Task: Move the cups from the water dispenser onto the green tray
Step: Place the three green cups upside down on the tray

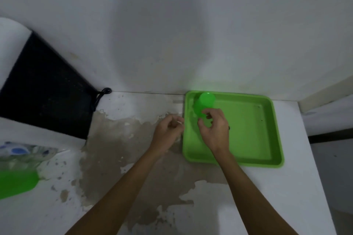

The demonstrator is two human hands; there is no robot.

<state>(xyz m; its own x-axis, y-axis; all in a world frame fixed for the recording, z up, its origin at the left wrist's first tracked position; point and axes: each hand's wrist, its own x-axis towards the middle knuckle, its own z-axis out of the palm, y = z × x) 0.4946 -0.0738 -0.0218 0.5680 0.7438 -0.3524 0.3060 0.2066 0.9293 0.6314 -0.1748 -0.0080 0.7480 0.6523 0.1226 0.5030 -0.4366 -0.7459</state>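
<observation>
Head view: right hand (pixel 214 129) grips a translucent green plastic cup (pixel 203 104) over the green rectangular tray's (pixel 267 150) 10 o'clock corner; left hand (pixel 168 129), loosely curled and empty, hovers just beside the tray's 9 o'clock rim above the peeling white desk (pixel 298 187).

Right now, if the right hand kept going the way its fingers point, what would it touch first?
Most likely the green cup: the right hand reaches up-left over the green tray, fingertips already at the cup.
</observation>
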